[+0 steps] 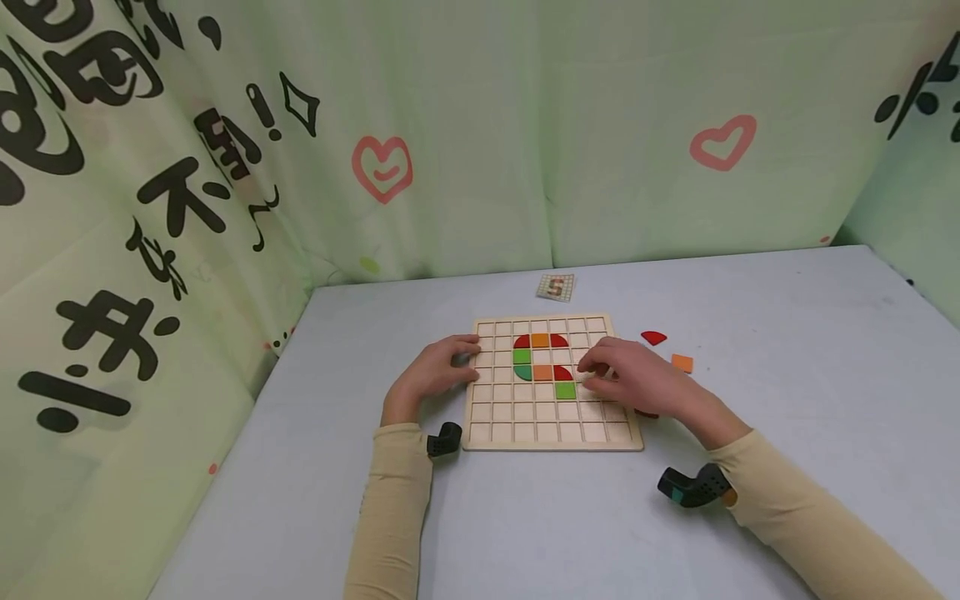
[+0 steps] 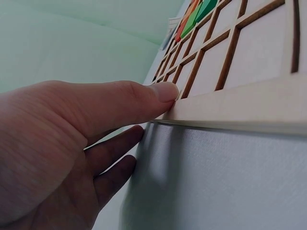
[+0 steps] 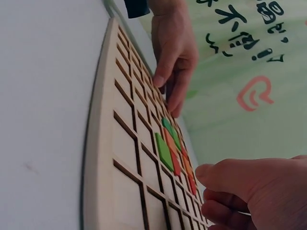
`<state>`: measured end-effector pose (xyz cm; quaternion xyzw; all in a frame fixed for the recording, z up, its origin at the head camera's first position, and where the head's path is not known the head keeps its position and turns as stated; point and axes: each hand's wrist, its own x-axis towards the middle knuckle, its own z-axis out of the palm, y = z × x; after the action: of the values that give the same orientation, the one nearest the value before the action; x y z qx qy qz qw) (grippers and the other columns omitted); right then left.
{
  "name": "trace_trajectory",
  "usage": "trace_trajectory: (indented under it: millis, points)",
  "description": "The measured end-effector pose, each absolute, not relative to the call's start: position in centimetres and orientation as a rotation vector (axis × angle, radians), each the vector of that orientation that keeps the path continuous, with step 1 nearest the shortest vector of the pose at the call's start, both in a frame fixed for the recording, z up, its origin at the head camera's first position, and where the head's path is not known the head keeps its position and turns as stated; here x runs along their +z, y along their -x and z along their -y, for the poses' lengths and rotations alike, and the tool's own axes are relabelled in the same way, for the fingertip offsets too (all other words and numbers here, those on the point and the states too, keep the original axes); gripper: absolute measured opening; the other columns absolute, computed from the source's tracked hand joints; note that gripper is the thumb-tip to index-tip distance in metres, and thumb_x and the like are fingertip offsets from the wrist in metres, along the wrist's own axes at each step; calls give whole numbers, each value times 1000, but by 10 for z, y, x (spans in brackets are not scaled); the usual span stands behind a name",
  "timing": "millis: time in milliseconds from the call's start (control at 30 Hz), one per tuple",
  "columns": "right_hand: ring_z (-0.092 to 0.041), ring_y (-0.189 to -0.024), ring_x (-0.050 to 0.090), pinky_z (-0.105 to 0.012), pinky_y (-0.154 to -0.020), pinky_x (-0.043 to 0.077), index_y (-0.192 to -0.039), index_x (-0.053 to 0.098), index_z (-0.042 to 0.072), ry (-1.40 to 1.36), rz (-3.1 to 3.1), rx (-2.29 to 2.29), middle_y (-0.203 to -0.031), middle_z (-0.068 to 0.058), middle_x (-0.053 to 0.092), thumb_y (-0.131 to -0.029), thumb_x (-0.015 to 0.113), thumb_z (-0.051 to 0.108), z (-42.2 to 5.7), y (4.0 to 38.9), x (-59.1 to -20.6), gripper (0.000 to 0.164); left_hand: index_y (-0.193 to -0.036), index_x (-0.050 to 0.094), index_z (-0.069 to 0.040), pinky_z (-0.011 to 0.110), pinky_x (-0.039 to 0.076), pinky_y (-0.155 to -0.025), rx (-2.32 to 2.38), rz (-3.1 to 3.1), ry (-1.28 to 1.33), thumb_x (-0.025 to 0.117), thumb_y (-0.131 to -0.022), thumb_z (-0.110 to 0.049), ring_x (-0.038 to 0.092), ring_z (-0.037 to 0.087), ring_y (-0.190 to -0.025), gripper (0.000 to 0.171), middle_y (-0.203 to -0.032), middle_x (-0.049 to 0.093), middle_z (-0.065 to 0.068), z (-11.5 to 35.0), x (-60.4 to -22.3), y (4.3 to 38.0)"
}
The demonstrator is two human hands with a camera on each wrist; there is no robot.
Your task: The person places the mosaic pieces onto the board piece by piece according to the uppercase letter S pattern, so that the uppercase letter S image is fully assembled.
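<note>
A wooden grid board (image 1: 513,433) lies on the table, several coloured pieces set in its cells. Among them are a green square (image 1: 566,390), an orange square (image 1: 540,340) and a teal rounded piece (image 1: 522,373). At the board's left edge is my left hand (image 1: 435,367), its thumb (image 2: 165,92) touching the frame and the other fingers extended. My right hand (image 1: 637,375) hovers over the board's right side near the coloured pieces. Its fingers are loosely bent, and nothing shows between thumb and fingers in the right wrist view.
Right of the board lie a loose red quarter-round piece (image 1: 653,337) and an orange square piece (image 1: 682,363). A dark red piece (image 1: 647,414) is partly hidden below the right hand. Behind the board lies a small pattern card (image 1: 556,287). A printed green curtain (image 1: 480,208) hangs behind the table.
</note>
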<state>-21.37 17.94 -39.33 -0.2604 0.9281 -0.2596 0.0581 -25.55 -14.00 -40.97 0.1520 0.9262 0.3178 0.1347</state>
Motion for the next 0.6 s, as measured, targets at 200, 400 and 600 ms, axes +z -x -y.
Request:
trace_trajectory:
  millis: [200, 400, 600]
  points:
    - [-16, -89, 60, -33, -77, 54, -111, 71, 2, 705, -2820, -762, -97, -2, 67, -93, 69, 14, -209, 214, -385, 22, -141, 57, -3, 42, 29, -123, 904, -2694, -442, 69, -94, -14, 32, 27, -151, 50, -157, 45, 5, 139, -410, 255]
    - [-13, -84, 59, -30, -75, 54, -114, 70, 1, 649, -2766, -676, -98, 0, 69, -91, 72, 19, -234, 215, -387, 29, -141, 58, -3, 42, 29, -123, 901, -2692, -439, 69, -94, -15, 31, 27, -151, 50, -157, 45, 5, 139, -411, 255]
    - [-11, -85, 58, -26, -75, 53, -110, 72, 7, 678, -2683, -673, -97, 4, 67, -87, 76, 23, -246, 213, -391, 28, -141, 57, -4, 42, 29, -124, 901, -2689, -435, 69, -94, -15, 31, 26, -151, 50, -158, 44, 5, 140, -411, 255]
